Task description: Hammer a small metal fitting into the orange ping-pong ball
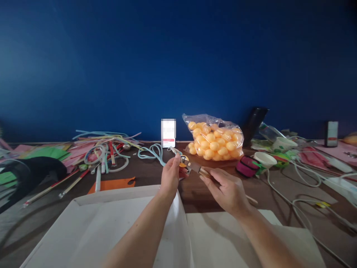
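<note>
My left hand [170, 174] is closed, fingers and thumb pinching a shiny silver ball [183, 159]. A bit of orange shows just under the ball, partly hidden by the fingers. In my right hand [227, 188] is a small knife with a wooden handle [205, 172], gripped between thumb and fingers. Its flat metal blade [194, 168] points left and reaches close to the ball; I cannot tell whether they touch. Both hands are over the dark wooden table [192, 193], in front of a clear bag of yellow-orange balls [214, 144].
White sheets [117, 227] lie under my forearms. To the left are light-blue cords [153, 152], an orange sheet [111, 184] and coloured strips. A lit phone [168, 133] stands against the blue wall. On the right are a magenta pouch [247, 166], a paper cup [265, 160] and white cables [281, 193].
</note>
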`<state>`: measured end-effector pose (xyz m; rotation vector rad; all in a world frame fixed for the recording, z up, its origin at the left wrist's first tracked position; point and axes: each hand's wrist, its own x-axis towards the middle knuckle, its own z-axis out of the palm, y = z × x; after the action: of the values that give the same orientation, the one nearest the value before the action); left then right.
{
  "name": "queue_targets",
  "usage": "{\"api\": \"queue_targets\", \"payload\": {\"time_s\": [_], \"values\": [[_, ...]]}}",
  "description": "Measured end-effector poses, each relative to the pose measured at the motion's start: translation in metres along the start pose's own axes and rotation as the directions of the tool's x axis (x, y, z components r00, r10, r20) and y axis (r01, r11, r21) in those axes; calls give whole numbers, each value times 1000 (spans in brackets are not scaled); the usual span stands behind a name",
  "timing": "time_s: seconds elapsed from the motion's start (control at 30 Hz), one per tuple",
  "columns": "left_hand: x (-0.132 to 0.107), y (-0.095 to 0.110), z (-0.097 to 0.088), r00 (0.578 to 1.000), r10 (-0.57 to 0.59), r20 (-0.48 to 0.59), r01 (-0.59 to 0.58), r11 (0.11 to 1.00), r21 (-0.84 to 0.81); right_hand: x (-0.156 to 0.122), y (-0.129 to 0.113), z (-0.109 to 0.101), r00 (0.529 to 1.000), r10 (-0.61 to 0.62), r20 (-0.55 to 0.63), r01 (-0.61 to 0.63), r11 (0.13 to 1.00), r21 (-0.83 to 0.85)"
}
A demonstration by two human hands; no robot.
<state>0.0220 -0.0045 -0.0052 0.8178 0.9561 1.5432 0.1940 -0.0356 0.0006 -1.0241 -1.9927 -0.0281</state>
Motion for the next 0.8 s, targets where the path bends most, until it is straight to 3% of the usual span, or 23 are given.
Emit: {"api": "queue_targets", "payload": {"time_s": [0.7, 0.8], "values": [[0, 2, 0, 1000, -15, 0, 15, 1000, -12, -1, 0, -1, 1000, 4, 23, -4, 1000, 1], [2, 2, 1, 997, -39, -60, 36, 998, -42, -1, 1, -1, 1000, -11, -9, 11, 1000, 7]]}}
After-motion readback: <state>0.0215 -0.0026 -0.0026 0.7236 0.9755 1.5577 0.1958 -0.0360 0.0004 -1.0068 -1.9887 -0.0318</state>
